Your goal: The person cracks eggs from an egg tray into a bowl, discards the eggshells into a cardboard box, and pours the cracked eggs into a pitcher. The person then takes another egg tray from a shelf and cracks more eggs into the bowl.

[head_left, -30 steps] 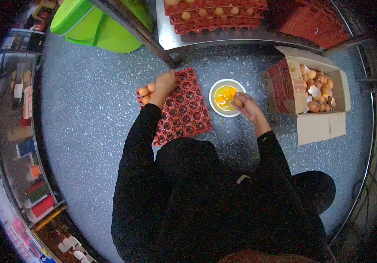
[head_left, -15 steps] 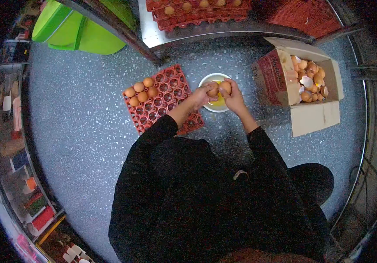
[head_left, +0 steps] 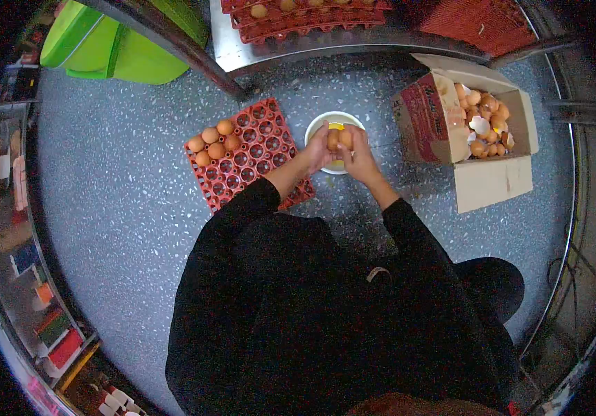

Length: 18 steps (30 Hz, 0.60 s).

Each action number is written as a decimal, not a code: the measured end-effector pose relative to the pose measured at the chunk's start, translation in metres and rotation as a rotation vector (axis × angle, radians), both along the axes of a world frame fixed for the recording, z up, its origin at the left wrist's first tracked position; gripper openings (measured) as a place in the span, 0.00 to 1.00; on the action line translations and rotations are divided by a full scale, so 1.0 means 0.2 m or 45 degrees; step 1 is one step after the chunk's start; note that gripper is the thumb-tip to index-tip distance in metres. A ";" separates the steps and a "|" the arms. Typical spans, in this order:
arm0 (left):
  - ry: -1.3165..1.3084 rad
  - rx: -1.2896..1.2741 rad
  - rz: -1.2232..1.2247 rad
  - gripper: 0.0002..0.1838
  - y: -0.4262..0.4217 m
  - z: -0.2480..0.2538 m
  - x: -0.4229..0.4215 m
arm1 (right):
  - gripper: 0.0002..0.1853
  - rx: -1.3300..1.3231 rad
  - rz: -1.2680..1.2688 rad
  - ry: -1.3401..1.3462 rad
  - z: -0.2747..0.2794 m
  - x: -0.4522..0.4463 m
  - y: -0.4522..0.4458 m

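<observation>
Over a white bowl (head_left: 337, 115) on the floor, my left hand (head_left: 319, 149) and my right hand (head_left: 360, 158) meet around a brown egg (head_left: 340, 139). Fingers of both hands are closed on it; whether its shell is split cannot be made out. Yellow yolk shows in the bowl behind the fingers. To the left lies a red egg tray (head_left: 256, 150), partly under my left forearm, with several brown eggs (head_left: 215, 149) in its upper left corner and bare pockets elsewhere.
An open cardboard box (head_left: 426, 125) of eggshells (head_left: 481, 125) stands at the right. Behind are a metal table (head_left: 231, 48) with stacked egg trays (head_left: 298, 22), its dark leg, and a green bin (head_left: 128, 52). Shelves (head_left: 17, 201) line the left side.
My left hand has left the tray's eggs and come to the bowl with an egg. Both hands are now closer together over the bowl. The whole view has shifted slightly.
</observation>
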<state>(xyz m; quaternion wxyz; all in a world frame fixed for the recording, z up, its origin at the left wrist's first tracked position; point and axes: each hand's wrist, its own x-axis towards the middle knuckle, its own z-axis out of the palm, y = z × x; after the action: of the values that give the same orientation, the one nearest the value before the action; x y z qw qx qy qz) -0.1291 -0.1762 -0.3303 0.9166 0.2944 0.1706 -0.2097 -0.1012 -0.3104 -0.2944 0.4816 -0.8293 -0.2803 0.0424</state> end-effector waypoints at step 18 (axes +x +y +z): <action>-0.177 1.047 -0.206 0.26 0.12 -0.14 0.03 | 0.21 0.295 -0.088 1.594 -0.06 0.21 -0.05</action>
<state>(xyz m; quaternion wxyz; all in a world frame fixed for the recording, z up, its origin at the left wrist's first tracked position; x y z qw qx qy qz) -0.1229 -0.1516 -0.3586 0.7127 0.6615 0.1542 -0.1751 -0.0596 -0.3207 -0.3057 0.6419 -0.5985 0.0785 0.4730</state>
